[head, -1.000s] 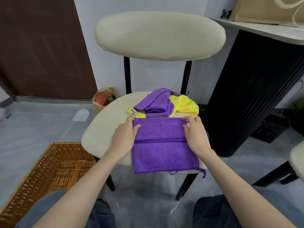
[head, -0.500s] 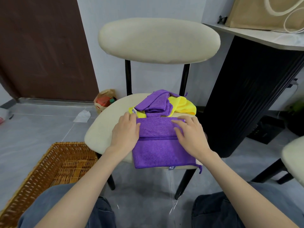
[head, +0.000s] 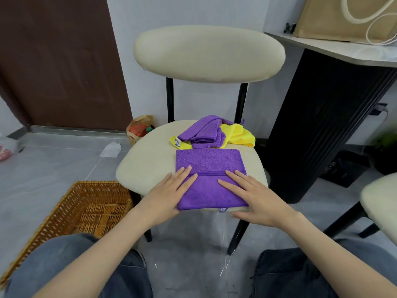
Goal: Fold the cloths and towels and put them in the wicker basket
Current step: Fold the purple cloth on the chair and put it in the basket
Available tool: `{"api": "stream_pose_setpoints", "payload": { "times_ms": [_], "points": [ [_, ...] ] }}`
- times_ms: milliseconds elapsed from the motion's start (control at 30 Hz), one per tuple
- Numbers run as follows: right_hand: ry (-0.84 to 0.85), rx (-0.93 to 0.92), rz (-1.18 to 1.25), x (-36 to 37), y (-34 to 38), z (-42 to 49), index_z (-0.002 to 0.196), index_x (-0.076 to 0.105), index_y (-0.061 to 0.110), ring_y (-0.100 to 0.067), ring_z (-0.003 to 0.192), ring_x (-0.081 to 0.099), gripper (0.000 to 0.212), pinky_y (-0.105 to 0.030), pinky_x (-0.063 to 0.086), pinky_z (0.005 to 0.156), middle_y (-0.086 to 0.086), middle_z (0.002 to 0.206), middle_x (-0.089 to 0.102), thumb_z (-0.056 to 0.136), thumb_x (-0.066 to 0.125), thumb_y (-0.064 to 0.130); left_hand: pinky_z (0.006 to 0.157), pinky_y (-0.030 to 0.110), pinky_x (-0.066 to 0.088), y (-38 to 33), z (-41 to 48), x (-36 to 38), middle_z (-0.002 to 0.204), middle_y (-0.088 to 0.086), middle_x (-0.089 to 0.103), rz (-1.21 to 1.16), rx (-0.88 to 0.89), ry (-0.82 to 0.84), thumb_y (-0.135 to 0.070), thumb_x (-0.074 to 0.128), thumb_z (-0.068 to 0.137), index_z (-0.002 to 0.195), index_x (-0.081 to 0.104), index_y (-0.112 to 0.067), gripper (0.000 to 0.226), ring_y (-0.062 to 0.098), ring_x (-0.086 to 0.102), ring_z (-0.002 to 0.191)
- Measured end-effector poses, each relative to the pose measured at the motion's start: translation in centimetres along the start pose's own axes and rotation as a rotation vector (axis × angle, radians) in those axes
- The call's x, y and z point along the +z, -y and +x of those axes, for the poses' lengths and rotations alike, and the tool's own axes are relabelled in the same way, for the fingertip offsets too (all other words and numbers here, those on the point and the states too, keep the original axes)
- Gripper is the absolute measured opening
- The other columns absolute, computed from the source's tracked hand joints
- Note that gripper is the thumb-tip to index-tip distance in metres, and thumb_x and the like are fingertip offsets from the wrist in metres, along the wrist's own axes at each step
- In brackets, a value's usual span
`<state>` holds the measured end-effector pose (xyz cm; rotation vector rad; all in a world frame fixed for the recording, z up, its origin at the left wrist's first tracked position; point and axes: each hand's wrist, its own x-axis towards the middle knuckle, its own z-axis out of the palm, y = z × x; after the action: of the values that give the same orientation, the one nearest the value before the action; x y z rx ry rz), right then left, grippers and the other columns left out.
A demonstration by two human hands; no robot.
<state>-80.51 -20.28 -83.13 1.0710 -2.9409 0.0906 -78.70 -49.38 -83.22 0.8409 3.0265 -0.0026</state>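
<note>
A purple cloth [head: 209, 162] lies folded flat on the cream chair seat [head: 146, 160], its far part doubled toward me. My left hand [head: 165, 195] presses flat on the cloth's near left edge with straight fingers. My right hand [head: 250, 197] lies flat on the near right part, fingers spread. Behind the cloth sits a crumpled purple cloth [head: 204, 131] on top of a yellow cloth [head: 239, 136]. The wicker basket [head: 71, 214] stands on the floor to the left of the chair, with nothing visible inside.
A black fluted table base [head: 322, 117] stands close on the right, with a tan bag [head: 348, 18] on its top. Another chair seat [head: 380, 203] pokes in at the right edge. A paper bag [head: 139, 131] and crumpled tissue [head: 110, 149] lie on the floor behind.
Both hands have slid from the cloth's far corners toward me, smoothing the fold, and now press flat on its near half. The cloth lies slightly further onto the seat.
</note>
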Motion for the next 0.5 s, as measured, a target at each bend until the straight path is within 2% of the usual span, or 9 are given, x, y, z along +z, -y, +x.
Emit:
{"api": "stream_pose_setpoints", "payload": {
  "times_ms": [100, 167, 300, 400, 467, 500],
  "points": [
    [-0.013, 0.020, 0.027, -0.4, 0.0, -0.4, 0.146, -0.001, 0.053, -0.006, 0.146, -0.007, 0.071, -0.029, 0.004, 0.120, 0.014, 0.159, -0.007, 0.084, 0.026, 0.076, 0.114, 0.027, -0.007, 0.4, -0.1, -0.2, 0.157, -0.001, -0.020, 0.000, 0.038, -0.031, -0.040, 0.050, 0.094, 0.150, -0.009, -0.023, 0.083, 0.015, -0.018, 0.144],
    [-0.006, 0.029, 0.047, -0.9, 0.1, -0.6, 0.145, 0.001, 0.054, -0.004, 0.145, -0.005, 0.063, -0.023, 0.003, 0.118, 0.013, 0.160, -0.005, 0.087, 0.022, 0.069, 0.114, 0.023, -0.007, 0.7, -0.2, -0.4, 0.156, -0.005, -0.021, -0.008, 0.040, -0.002, -0.033, 0.043, 0.099, 0.150, -0.010, -0.026, 0.074, 0.013, -0.014, 0.146],
    [-0.008, 0.081, 0.074, -1.8, 0.2, -0.6, 0.145, 0.013, 0.053, -0.004, 0.146, 0.010, 0.064, -0.022, 0.028, 0.111, 0.017, 0.159, 0.008, 0.082, 0.022, 0.050, 0.113, 0.016, -0.001, 0.8, -0.3, -1.1, 0.151, -0.020, -0.015, -0.140, 0.057, -0.025, -0.026, 0.037, 0.102, 0.148, -0.001, -0.042, 0.062, 0.000, -0.011, 0.141],
    [-0.039, 0.125, 0.134, -2.0, -0.1, -0.3, 0.143, 0.032, 0.046, -0.002, 0.143, 0.021, 0.060, -0.021, 0.032, 0.107, 0.020, 0.154, 0.023, 0.090, 0.046, 0.022, 0.110, 0.010, 0.010, 0.9, -0.3, -1.5, 0.151, -0.026, 0.006, -0.333, 0.031, -0.066, -0.014, 0.039, 0.100, 0.144, 0.017, -0.047, 0.059, -0.008, 0.001, 0.139],
    [-0.086, 0.183, 0.292, -2.0, -0.5, 0.0, 0.136, 0.045, 0.044, -0.003, 0.136, 0.035, 0.061, -0.024, 0.037, 0.106, 0.022, 0.146, 0.039, 0.087, 0.047, 0.008, 0.111, 0.015, 0.021, 1.3, -0.1, -1.7, 0.148, -0.023, 0.028, -0.474, -0.031, -0.109, -0.007, 0.041, 0.098, 0.140, 0.034, -0.045, 0.057, -0.005, 0.019, 0.139],
    [-0.130, 0.221, 0.411, -2.1, -0.6, 0.1, 0.130, 0.051, 0.046, -0.006, 0.126, 0.048, 0.059, -0.028, 0.045, 0.100, 0.021, 0.137, 0.051, 0.086, 0.046, 0.007, 0.110, 0.018, 0.028, 1.5, 0.0, -1.8, 0.143, -0.020, 0.040, -0.539, -0.061, -0.143, -0.008, 0.042, 0.098, 0.137, 0.043, -0.041, 0.051, -0.002, 0.031, 0.136]
  ]
}}
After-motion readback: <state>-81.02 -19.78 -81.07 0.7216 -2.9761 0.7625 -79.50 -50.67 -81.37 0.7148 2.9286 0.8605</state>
